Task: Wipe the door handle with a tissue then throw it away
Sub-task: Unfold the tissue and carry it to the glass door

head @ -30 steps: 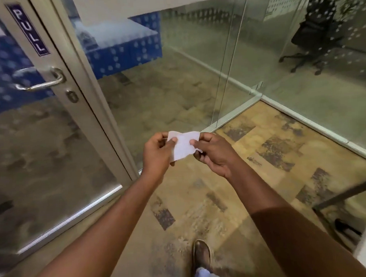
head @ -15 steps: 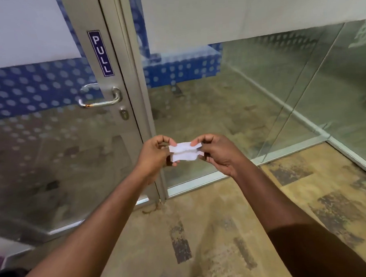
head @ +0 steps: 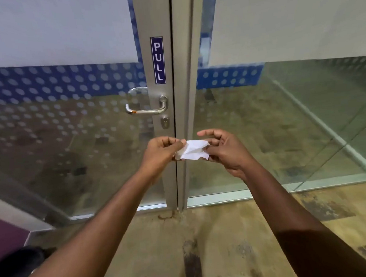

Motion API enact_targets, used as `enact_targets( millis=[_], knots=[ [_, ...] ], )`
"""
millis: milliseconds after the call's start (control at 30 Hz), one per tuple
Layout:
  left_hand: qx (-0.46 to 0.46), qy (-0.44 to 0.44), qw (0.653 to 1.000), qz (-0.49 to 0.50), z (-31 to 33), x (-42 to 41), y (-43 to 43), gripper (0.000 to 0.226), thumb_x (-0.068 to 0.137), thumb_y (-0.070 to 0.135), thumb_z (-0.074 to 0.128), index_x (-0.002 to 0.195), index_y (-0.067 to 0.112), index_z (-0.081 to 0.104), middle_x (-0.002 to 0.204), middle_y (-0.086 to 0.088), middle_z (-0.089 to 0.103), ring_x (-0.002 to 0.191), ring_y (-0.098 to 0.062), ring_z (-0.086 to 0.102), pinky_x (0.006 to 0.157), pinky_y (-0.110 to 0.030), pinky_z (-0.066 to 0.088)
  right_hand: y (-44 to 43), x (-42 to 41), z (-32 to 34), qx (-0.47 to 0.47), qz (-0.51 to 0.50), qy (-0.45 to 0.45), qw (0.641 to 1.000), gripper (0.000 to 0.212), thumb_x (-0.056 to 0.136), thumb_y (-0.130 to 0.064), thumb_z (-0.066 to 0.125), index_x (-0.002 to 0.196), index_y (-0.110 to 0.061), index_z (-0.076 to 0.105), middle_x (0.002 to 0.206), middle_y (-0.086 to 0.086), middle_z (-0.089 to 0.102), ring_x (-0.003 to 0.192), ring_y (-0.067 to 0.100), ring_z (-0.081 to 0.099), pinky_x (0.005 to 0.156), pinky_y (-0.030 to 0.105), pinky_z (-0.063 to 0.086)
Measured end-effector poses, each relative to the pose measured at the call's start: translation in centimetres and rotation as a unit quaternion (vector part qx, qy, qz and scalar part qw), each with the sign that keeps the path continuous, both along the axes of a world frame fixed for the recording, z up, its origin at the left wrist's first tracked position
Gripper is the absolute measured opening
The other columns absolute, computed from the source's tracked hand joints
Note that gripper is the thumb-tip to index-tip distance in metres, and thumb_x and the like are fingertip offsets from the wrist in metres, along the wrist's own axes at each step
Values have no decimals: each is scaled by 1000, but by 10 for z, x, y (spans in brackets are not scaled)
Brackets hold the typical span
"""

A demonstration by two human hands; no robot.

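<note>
- Crumpled white tissue [head: 192, 150] is pinched at 2 ends, by left hand [head: 161, 152] and right hand [head: 225, 150], below the curved chrome door handle [head: 147, 106], well apart.
- Risk judged: thin tissue torn if pulled taut, or dropped when 1 hand lets go.

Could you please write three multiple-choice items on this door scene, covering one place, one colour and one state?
1. Where is the door handle relative to the PULL sign?
A. below it
B. above it
C. far right of it

2. What colour is the tissue?
A. blue
B. white
C. yellow

3. How is the tissue held?
A. by both hands
B. pressed on the handle
C. lying on the floor

Key: 1 A, the handle sits under the sign. 2 B, it is plainly white. 3 A, left hand and right hand pinch its ends.
</note>
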State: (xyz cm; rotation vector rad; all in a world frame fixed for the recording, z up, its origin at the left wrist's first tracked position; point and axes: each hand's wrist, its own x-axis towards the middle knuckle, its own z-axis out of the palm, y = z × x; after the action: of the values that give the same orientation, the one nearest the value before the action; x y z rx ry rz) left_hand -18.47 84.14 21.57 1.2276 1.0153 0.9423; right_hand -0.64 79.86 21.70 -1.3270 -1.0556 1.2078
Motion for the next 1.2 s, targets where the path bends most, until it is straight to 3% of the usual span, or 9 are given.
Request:
enact_targets(
  millis=[167,400,567,667,767,900,1000,1100,1200],
  knots=[
    [16,10,1000,14,1,-24,39,13,77,-5,71,77,7,65,61,-5,64,51,-10,58,52,-21,50,33,-32,11,21,-34,-12,999,33,85,11,48,91,-11,71,74,-5,72,66,5,65,57,18,51],
    [4,-24,999,-42,10,-61,74,31,76,-20,62,90,7,57,64,-9,64,51,-12,61,44,-23,51,66,-75,14,27,-60,-20,998,43,82,14,43,74,-15,75,88,0,74,78,12,67,59,20,53],
    [-49,-17,998,-47,8,-82,90,26,76,-10,69,90,8,57,77,-17,64,68,-24,61,56,-30,54,82,-99,1,29,-69,47,996,39,78,18,39,63,-4,67,83,8,72,82,22,68,69,25,56],
    [-74,-35,996,-46,3,-91,96,16,79,-2,70,88,6,61,78,-13,69,70,-24,63,60,-31,53,86,-107,-2,18,-46,39,998,26,72,7,43,62,-1,66,83,8,71,82,23,65,72,29,52],
    [-61,-20,998,-25,-4,-96,108,15,78,-6,68,81,8,65,64,-4,69,60,-19,63,59,-29,52,93,-105,-3,6,-36,24,999,19,67,-6,53,66,-3,71,88,14,71,80,24,64,72,35,51],
    [13,54,998,-31,-4,-96,116,18,76,-10,69,83,6,65,67,-6,69,57,-10,63,56,-23,54,103,-103,-10,42,-55,-97,993,6,75,1,71,70,3,68,84,17,72,72,18,66,70,33,53],
    [89,123,987,-58,5,-92,119,24,76,-13,68,80,10,65,70,-6,64,57,-5,59,59,-17,52,114,-97,-7,53,-50,-146,987,23,66,1,80,72,-13,62,80,13,71,71,22,66,67,40,56],
    [116,142,980,-76,14,-92,131,31,76,-15,67,78,16,64,71,-5,63,65,-14,58,64,-19,51,124,-89,4,55,9,-151,987,42,66,2,80,100,-16,63,86,8,68,73,20,63,71,39,56],
    [173,194,960,-105,21,-93,139,32,76,-14,68,82,18,65,78,-4,68,70,-18,63,71,-28,54,130,-84,15,40,82,-221,971,45,71,-1,78,113,-14,66,101,6,70,81,10,64,79,27,53]
  ],
)
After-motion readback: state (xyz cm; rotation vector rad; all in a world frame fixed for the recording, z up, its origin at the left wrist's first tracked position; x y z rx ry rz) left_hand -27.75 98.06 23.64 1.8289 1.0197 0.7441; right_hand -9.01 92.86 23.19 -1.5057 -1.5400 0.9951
